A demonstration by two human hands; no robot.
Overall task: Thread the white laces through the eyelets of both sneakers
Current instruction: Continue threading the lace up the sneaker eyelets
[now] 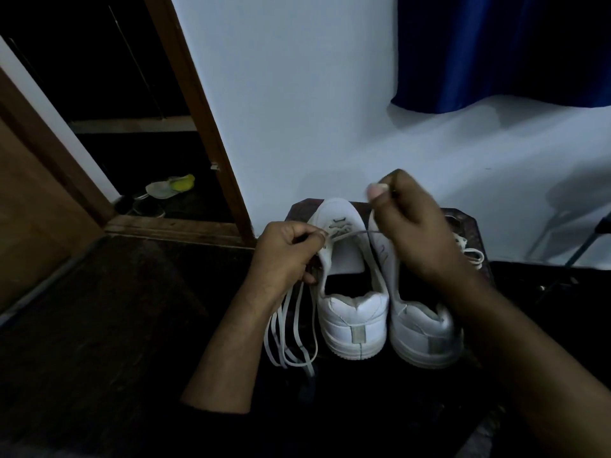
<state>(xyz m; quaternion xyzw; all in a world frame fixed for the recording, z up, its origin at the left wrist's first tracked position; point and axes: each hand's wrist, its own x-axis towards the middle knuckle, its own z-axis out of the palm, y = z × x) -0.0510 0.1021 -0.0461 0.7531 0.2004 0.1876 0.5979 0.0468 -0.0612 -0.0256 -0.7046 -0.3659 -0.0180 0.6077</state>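
Two white sneakers stand side by side on a small dark table, heels toward me. My left hand grips the white lace at the left edge of the left sneaker; loose loops of it hang down past the table edge. My right hand pinches the other end of the same lace, raised above the shoes, and a taut strand runs across the left sneaker's eyelets between my hands. The right sneaker is partly hidden by my right forearm. A second lace lies beyond it.
A white wall rises behind the table, with a blue curtain at the upper right. A wooden door frame opens to a dark room on the left, where footwear lies on the floor. Thin metal legs stand at the right.
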